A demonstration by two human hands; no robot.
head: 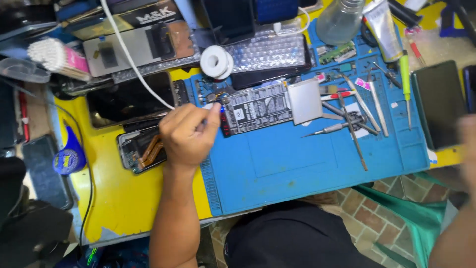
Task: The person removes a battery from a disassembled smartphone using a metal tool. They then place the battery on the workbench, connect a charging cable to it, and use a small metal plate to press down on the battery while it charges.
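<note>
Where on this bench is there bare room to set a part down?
Most room is on the blue mat, its near half below the grey board and the tweezers. A bare yellow strip of table lies beside the left hand, below the opened phone. The far edge is crowded with phones, solder reel and bottle.

You're working under bright, even light from above, so the blue mat [297,159] and yellow tabletop [124,193] show strong colour with only soft shadows. Glare sits on the clear bottle [339,20] at the far side. Your right hand [468,144] is smeared by motion blur, and the left edge falls dark.
</note>
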